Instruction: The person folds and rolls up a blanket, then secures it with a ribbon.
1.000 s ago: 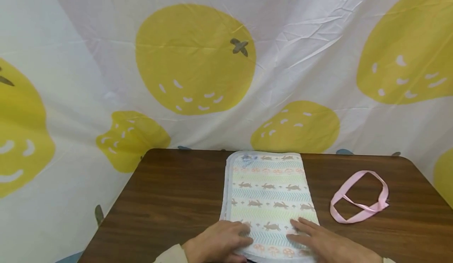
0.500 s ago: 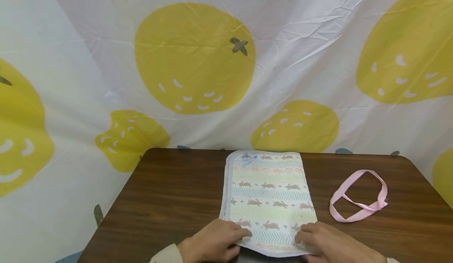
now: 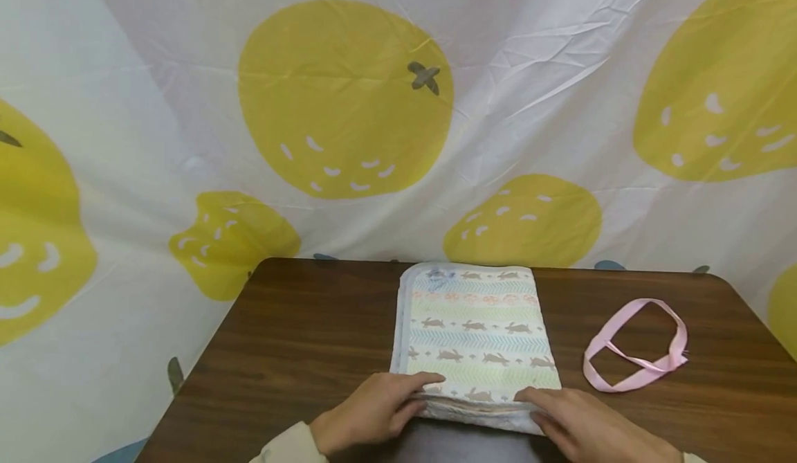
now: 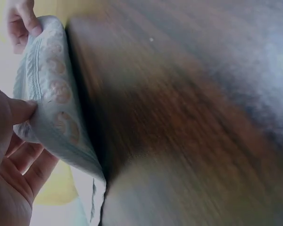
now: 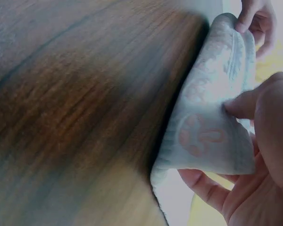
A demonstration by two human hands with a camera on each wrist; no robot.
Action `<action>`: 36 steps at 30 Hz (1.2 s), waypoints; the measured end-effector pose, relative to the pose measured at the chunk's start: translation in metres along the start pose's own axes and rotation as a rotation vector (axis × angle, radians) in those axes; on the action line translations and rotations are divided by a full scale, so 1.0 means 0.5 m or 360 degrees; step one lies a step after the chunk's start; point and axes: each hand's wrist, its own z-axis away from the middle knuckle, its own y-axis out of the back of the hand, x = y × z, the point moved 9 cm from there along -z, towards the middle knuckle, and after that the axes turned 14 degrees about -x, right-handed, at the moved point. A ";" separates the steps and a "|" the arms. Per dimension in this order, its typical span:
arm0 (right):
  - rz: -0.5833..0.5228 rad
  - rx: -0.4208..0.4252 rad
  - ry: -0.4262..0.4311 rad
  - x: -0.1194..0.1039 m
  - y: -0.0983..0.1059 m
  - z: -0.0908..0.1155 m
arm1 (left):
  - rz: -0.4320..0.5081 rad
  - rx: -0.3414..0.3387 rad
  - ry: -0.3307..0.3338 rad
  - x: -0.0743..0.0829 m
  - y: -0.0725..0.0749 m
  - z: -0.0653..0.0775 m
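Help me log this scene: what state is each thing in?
Cloth: far part flat on the table, near end bent.
Ribbon: loosely looped.
Fruit-print sheet: hanging, creased.
Left hand: pinching cloth's near end, left side.
Right hand: pinching cloth's near end, right side.

No text can be read. The blue mark (image 3: 440, 279) far left on the white folded rabbit-print cloth (image 3: 481, 340) is too small to decipher.

2 hands (image 3: 376, 411) (image 3: 579, 418), 1 cloth (image 3: 479, 338), 1 ribbon (image 3: 669, 362), 1 table (image 3: 299, 352), 1 curtain (image 3: 498, 131).
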 end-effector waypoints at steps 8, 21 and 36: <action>0.0065 0.0144 -0.0089 0.022 0.000 -0.003 | 0.0272 0.0015 0.0126 -0.037 0.000 -0.017; 0.0313 0.0308 -0.0179 0.053 0.001 -0.007 | 0.0128 0.0061 0.0402 -0.073 -0.006 -0.029; 0.0332 0.0208 -0.0329 0.090 -0.021 -0.007 | 0.0043 0.0046 0.0619 -0.097 -0.024 -0.026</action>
